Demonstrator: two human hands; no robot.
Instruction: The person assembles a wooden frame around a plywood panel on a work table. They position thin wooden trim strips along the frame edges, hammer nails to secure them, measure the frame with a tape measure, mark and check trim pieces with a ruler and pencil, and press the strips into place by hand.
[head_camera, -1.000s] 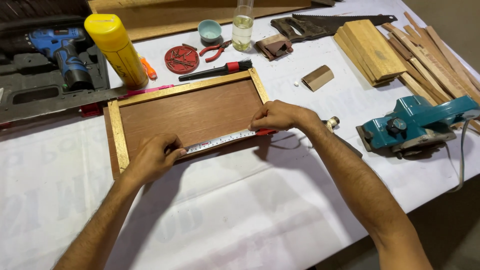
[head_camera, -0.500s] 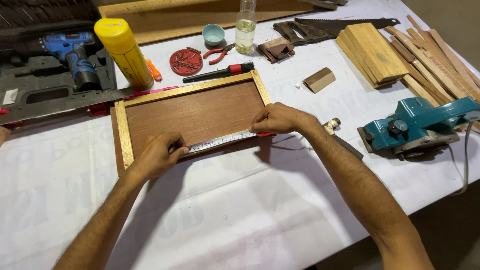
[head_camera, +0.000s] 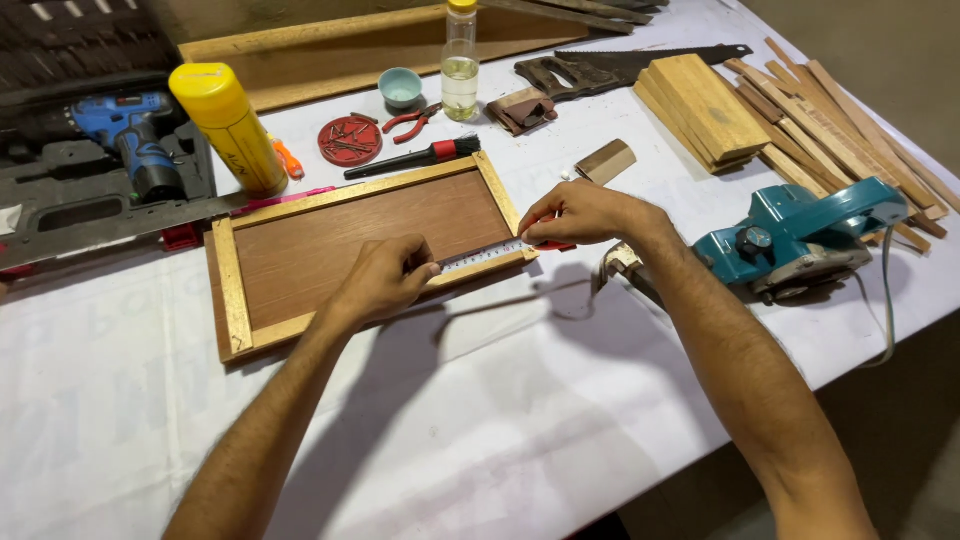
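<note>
On the near rail of a framed wooden panel, lying flat at the table's centre: one measuring tape, blade stretched along the rail. Left hand: fingers curled, thumb and forefinger pinching the blade down on the wood. Right hand: fingers bunched, gripping the tape's red case at the panel's right corner. Surface: table under a white cloth, creased. Beyond the panel: yellow spray can, red round tin, black brush, red pliers, small bowl, clear bottle, handsaw. Left: blue drill in a black case. Right: stacked wood strips, teal electric planer, small wood block. Floor beside the table: plain and brownish.
</note>
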